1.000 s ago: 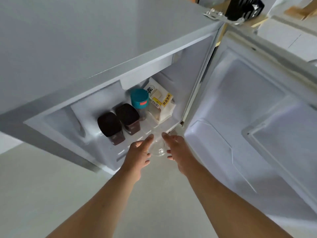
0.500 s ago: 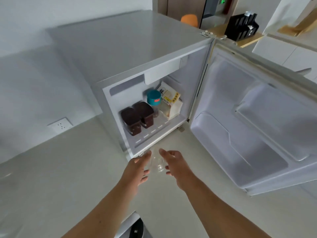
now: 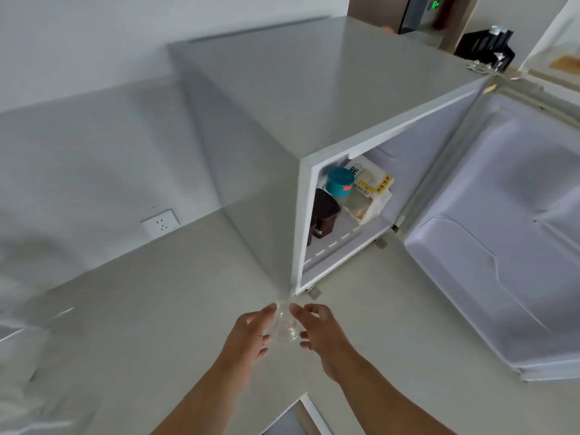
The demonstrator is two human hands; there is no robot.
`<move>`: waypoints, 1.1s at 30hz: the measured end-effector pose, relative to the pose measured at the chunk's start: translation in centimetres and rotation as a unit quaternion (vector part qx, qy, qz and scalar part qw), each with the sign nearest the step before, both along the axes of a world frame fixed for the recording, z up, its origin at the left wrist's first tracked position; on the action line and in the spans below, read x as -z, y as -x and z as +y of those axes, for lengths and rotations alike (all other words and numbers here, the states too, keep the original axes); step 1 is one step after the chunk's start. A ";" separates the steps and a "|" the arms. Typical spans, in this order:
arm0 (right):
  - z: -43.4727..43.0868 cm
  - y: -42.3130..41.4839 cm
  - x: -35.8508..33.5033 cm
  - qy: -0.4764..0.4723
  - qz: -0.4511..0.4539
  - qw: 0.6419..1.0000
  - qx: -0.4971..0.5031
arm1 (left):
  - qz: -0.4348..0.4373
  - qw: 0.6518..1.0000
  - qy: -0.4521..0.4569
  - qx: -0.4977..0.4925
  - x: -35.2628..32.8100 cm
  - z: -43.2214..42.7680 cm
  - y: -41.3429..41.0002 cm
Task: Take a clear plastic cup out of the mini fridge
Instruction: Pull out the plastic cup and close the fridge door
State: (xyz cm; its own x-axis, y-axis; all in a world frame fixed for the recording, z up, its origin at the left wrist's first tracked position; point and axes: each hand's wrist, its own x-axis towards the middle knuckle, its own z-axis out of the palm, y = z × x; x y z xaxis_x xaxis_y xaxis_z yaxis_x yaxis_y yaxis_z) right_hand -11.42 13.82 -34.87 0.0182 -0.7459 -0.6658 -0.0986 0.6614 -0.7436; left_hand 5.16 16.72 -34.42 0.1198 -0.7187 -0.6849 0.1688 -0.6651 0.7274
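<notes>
A clear plastic cup (image 3: 286,324) is held between my two hands, outside the mini fridge (image 3: 314,98) and just in front of its lower left corner, above the pale countertop (image 3: 150,324). My left hand (image 3: 249,335) presses its left side and my right hand (image 3: 317,332) its right side, fingers curled around it. The fridge door (image 3: 496,246) stands wide open to the right. The cup is nearly see-through and its outline is faint.
Inside the fridge stand a dark brown container (image 3: 324,215), a teal-lidded jar (image 3: 339,183) and a white food package (image 3: 372,193). A wall socket (image 3: 160,225) sits on the left wall. A black rack (image 3: 485,47) is behind the fridge.
Both hands have drawn the cup out of the fridge and back over the countertop. The view has pulled away and swung left, so the fridge now sits to the upper right.
</notes>
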 end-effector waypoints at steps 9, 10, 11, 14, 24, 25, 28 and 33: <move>-1.4 -7.0 3.6 -0.021 -0.012 0.997 0.078 | -0.028 0.999 0.002 0.022 3.4 -3.9 -6.0; -1.5 -7.4 3.9 -0.022 -0.009 0.996 0.089 | -0.031 0.999 -0.003 0.019 3.9 -4.3 -6.3; -1.7 -7.8 4.2 -0.024 -0.006 0.995 0.099 | -0.035 0.999 -0.008 0.017 4.3 -4.6 -6.5; -2.3 -8.4 5.0 -0.026 0.007 0.993 0.119 | -0.052 0.998 -0.005 0.030 5.2 -5.7 -6.8; -3.3 -8.8 6.8 -0.042 -0.015 0.993 0.111 | -0.069 0.996 -0.024 0.060 5.8 -6.7 -7.1; -3.4 -8.7 6.9 -0.042 -0.011 0.993 0.112 | -0.071 0.995 -0.025 0.065 5.8 -6.7 -7.1; -3.5 -8.7 7.0 -0.053 0.020 0.993 0.108 | -0.084 0.994 -0.013 0.075 5.6 -6.7 -7.1; -3.6 -8.5 5.9 -0.034 0.071 0.995 0.055 | -0.134 0.988 -0.004 0.075 5.2 -6.7 -7.2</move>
